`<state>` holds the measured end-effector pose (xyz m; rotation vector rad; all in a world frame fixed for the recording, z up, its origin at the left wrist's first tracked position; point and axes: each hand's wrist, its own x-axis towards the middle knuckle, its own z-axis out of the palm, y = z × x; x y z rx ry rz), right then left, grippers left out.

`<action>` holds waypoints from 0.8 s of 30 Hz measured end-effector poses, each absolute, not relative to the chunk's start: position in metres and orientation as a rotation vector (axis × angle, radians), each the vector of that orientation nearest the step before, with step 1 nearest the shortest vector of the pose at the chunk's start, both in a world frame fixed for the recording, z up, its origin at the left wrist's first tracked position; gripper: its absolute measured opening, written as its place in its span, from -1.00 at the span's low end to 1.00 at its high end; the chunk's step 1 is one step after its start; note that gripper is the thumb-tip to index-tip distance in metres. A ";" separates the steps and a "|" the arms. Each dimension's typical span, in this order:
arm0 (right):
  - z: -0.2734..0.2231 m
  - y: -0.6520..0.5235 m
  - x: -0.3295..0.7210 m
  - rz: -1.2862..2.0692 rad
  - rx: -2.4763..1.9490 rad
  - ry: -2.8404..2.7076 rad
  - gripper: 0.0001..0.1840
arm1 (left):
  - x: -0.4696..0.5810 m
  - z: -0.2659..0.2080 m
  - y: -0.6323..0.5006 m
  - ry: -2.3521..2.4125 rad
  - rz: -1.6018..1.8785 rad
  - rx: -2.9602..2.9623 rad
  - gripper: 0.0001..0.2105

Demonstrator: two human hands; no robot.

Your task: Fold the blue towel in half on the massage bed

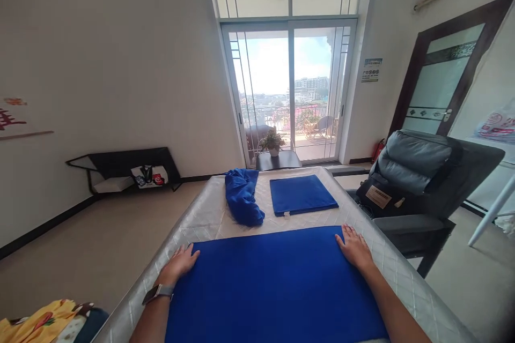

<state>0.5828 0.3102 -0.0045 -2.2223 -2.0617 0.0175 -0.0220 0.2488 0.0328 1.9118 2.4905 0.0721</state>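
A large blue cloth (269,284) lies spread flat over the near part of the white quilted mattress (201,220). At its far left corner rests my left hand (179,263), palm down with fingers spread, a watch on the wrist. My right hand (354,246) lies flat at the far right corner, fingers apart. Beyond the spread cloth, a crumpled blue cloth (243,198) sits in a heap on the left. To the right of the heap is a neatly folded blue cloth (303,194) with a small white tag on its near edge.
A dark recliner (422,166) with a black bag (378,195) stands right of the mattress. Behind its far end is a chair bearing a potted plant (273,142). A black rack (129,163) lines the left wall. Patterned fabric (48,321) shows at the lower left.
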 end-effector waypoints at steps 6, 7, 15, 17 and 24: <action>0.031 0.288 0.527 -0.101 -1.930 -2.090 -0.38 | 0.104 0.041 0.271 2.131 0.224 2.308 -0.52; 0.037 0.283 0.506 -0.045 -1.848 -2.147 -0.38 | 0.130 0.037 0.272 1.990 0.305 2.418 -0.53; 0.021 0.274 0.361 0.317 -1.553 -2.332 -0.40 | 0.201 -0.010 0.283 1.746 0.449 2.624 -0.55; 0.009 0.278 0.353 0.307 -1.579 -2.310 -0.39 | 0.196 -0.018 0.286 1.769 0.441 2.613 -0.53; 0.013 0.275 0.373 0.282 -1.590 -2.350 -0.36 | 0.191 -0.015 0.281 1.839 0.446 2.626 -0.53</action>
